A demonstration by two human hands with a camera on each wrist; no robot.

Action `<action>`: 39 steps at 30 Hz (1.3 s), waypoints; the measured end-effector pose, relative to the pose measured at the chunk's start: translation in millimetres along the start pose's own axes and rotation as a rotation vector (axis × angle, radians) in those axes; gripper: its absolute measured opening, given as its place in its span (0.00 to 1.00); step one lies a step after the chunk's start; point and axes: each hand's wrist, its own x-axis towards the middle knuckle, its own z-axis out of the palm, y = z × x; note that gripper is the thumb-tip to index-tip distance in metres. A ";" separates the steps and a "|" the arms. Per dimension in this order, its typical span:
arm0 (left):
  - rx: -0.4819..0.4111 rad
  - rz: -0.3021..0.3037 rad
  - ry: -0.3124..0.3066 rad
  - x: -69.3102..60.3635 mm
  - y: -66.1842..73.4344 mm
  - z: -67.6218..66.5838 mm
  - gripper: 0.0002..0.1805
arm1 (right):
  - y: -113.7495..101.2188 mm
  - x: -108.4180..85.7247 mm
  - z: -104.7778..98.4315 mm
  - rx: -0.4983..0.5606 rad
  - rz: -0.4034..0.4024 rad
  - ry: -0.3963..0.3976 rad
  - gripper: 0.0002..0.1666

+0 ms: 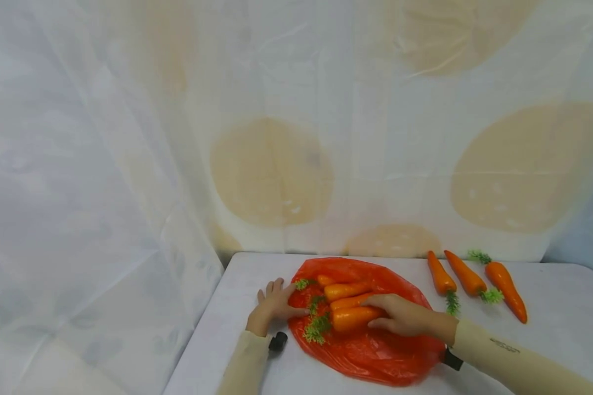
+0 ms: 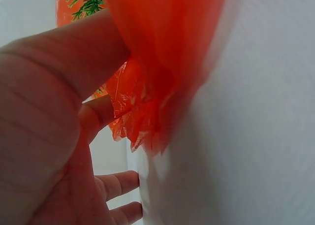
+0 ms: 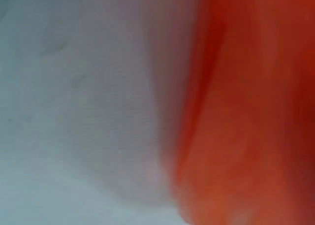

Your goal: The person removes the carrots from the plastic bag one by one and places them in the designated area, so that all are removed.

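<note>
A red plastic bag point(image 1: 356, 359) lies spread on the table. Several orange carrots with green tops point(image 1: 347, 291) lie side by side against its red film, tops toward the left; whether they are inside its mouth I cannot tell. My left hand point(image 1: 275, 304) is at the bag's left edge, fingers spread. In the left wrist view the thumb point(image 2: 93, 48) reaches behind the red film and the index finger touches it. My right hand point(image 1: 400, 315) holds the nearest carrot point(image 1: 353, 319) near its tip, between thumb and fingers. Red film fills much of the blurred right wrist view.
Three more carrots point(image 1: 466, 274) lie at the back right of the white table point(image 1: 563, 312). Behind the table hangs a pale sheet with tan spots point(image 1: 272, 170), and another pale sheet point(image 1: 104, 219) hangs along the left side.
</note>
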 end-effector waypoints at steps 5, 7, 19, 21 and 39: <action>0.015 -0.014 -0.007 0.3 1.9 -1.4 0.38 | -12.0 1.2 -2.8 0.019 -0.005 0.075 0.20; 0.019 -0.015 -0.009 0.5 2.3 -1.0 0.38 | -15.0 0.5 -5.1 0.004 0.012 0.103 0.19; -0.006 -0.007 0.010 -0.6 3.7 0.7 0.43 | -16.3 -10.6 -26.3 -0.023 0.076 0.200 0.19; -0.009 -0.008 0.011 -0.6 3.9 0.9 0.43 | -15.5 -12.5 -27.5 -0.014 0.076 0.205 0.20; -0.007 -0.018 -0.008 3.1 0.2 1.6 0.41 | -14.4 -16.3 -29.1 0.054 0.074 0.192 0.20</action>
